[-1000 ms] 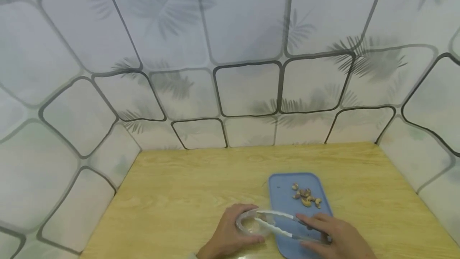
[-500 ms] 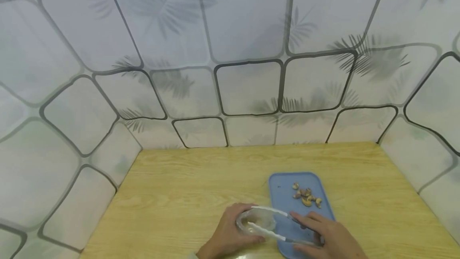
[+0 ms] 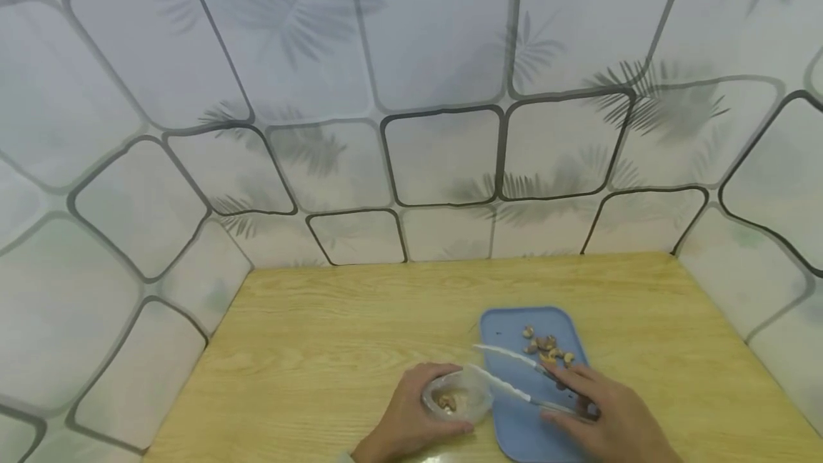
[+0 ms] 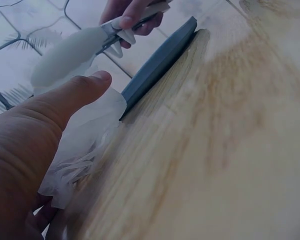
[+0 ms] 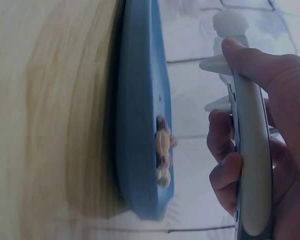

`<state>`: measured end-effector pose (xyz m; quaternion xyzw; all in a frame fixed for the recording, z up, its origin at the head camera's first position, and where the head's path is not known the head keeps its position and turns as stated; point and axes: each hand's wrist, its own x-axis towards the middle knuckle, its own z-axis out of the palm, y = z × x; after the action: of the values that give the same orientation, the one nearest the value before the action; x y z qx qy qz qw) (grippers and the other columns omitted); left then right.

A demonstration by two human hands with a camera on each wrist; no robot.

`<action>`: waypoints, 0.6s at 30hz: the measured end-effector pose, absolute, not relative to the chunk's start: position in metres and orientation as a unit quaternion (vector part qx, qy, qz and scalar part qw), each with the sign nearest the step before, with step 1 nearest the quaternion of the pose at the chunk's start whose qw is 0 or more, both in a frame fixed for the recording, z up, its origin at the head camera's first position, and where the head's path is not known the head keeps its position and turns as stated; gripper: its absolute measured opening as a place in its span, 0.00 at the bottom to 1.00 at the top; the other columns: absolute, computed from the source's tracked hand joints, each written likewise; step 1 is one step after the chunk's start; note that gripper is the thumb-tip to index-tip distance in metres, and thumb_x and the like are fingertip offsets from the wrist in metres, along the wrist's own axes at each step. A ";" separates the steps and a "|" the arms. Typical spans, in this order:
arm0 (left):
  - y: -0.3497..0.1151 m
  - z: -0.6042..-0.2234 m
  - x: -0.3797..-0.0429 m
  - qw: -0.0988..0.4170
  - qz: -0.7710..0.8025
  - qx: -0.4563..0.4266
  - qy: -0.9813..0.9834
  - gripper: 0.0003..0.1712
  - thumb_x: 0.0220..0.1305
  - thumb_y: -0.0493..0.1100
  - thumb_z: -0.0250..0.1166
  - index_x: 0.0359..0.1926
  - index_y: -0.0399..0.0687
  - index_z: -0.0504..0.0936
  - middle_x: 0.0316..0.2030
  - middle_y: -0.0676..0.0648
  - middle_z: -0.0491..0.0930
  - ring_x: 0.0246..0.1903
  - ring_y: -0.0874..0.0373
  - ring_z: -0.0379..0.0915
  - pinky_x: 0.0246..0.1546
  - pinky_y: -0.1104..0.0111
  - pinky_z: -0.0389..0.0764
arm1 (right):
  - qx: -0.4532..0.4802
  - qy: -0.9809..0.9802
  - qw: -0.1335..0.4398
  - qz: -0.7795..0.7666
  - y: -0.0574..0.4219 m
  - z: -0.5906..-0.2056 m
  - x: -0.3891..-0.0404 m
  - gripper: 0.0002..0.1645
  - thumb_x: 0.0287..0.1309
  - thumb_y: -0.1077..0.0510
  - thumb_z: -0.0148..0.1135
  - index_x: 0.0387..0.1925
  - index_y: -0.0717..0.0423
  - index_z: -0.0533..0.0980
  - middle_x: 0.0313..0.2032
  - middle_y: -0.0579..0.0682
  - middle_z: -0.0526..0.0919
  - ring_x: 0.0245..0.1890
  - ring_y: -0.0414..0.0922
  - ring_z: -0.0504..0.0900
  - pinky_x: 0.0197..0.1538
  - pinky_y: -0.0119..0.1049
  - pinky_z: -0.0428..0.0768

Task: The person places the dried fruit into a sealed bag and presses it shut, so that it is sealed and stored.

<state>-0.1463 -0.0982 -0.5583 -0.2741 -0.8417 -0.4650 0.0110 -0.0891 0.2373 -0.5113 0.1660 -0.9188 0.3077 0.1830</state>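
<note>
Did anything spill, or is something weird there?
Nothing looks spilled: the nuts I see lie on the tray or in the cup. One small oddity: a dark speck near the tray's far left corner, apart from the pile, too tiny to identify.

From where I sit, I can read no text, label, brand, number or sign in the head view or in either wrist view.
</note>
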 end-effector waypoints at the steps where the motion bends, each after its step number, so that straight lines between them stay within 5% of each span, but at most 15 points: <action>1: -0.098 -0.558 -0.146 0.011 -0.466 -0.274 -0.841 0.43 0.49 0.56 0.89 0.67 0.66 0.83 0.58 0.62 0.87 0.55 0.67 0.78 0.61 0.65 0.75 | 0.161 -0.919 0.183 0.309 0.239 -0.511 -0.090 0.42 0.47 0.45 0.89 0.66 0.42 0.85 0.31 0.27 0.72 0.26 0.23 0.64 0.28 0.27 0.66; 13: -0.097 -0.556 -0.146 0.011 -0.459 -0.263 -0.849 0.44 0.48 0.58 0.89 0.67 0.70 0.82 0.58 0.63 0.86 0.55 0.68 0.77 0.62 0.64 0.75 | 0.091 -0.939 0.154 0.293 0.265 -0.512 -0.091 0.39 0.49 0.41 0.88 0.64 0.43 0.87 0.32 0.27 0.75 0.29 0.24 0.70 0.30 0.28 0.73; 18: -0.097 -0.556 -0.145 0.010 -0.457 -0.258 -0.851 0.44 0.47 0.58 0.89 0.67 0.71 0.82 0.58 0.64 0.86 0.56 0.68 0.77 0.62 0.64 0.74 | 0.056 -0.956 0.104 0.270 0.275 -0.511 -0.089 0.39 0.54 0.37 0.84 0.66 0.42 0.86 0.32 0.31 0.76 0.28 0.25 0.68 0.30 0.29 0.69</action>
<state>-0.1452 -0.0970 -0.5561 -0.2582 -0.8508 -0.4575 0.0103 -0.0893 0.2746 -0.5111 0.0561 -0.9555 0.2701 0.1041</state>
